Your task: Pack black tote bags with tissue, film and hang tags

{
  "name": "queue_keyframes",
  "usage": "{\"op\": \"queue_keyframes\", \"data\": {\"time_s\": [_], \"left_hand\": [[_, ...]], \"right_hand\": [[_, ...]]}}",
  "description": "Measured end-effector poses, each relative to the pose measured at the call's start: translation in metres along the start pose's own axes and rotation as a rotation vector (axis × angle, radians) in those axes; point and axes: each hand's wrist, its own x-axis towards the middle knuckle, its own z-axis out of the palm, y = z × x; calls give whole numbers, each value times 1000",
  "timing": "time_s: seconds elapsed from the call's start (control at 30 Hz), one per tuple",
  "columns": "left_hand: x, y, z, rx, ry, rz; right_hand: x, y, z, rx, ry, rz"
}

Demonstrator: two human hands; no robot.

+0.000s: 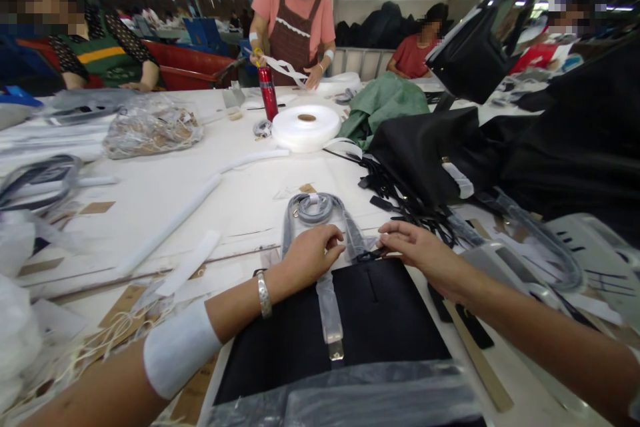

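A black handbag [385, 320] lies flat before me, with a plastic-wrapped tab and metal clasp [336, 349] down its middle. Its grey handle [353, 230], wrapped in clear plastic, arches away from the top edge. Inside that arch rests a coiled grey strap [315, 208] with a metal hook. My left hand [313, 253] hovers over the bag's top edge, fingers curled, thumb and forefinger apart with nothing visible between them. At the right base of the handle, my right hand [420, 250] pinches something small; its fingertips hide what it is.
Behind the bag are a roll of white tape [306, 130], a red bottle [268, 93] and green cloth [385, 103]. Black straps [395, 193] and black bags [430, 147] pile up at right, near a grey scale [520, 273]. Several co-workers sit or stand around the table [165, 187].
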Motion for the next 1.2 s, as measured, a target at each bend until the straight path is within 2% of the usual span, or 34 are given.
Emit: {"op": "queue_keyframes", "data": {"time_s": [0.1,0.2,0.37,0.43,0.53,0.6,0.67,0.77,0.87,0.93,1.0,1.13,1.2], "left_hand": [[-10,-1,-6,-37,-206,38],[-19,-7,-15,-66,-335,78],[-24,-14,-35,-159,-448,-7],[-25,-14,-41,-172,-460,1],[-28,-11,-45,-144,-406,47],[-33,-7,-45,-112,-341,88],[-37,-3,-44,-93,-298,115],[-42,3,-44,-61,-271,116],[-44,5,-42,-17,-249,134],[-45,1,-39,7,-286,139],[-45,-4,-35,41,-351,111],[-41,-13,-24,22,-405,48],[-37,-16,-20,-32,-428,45]], "right_hand": [[-16,4,7,157,78,-48],[-21,6,8,160,37,-144],[-3,-7,7,-310,66,-341],[8,-15,12,-488,23,-436],[21,-23,23,-712,-194,-588],[28,-28,31,-835,-385,-619],[34,-34,35,-925,-556,-551],[44,-42,38,-1013,-727,-418],[58,-43,37,-951,-1010,-316],[65,-39,37,-920,-1122,-234],[66,-36,39,-986,-1058,-244],[50,-34,40,-1024,-789,-399],[37,-32,40,-1026,-744,-411]]}}
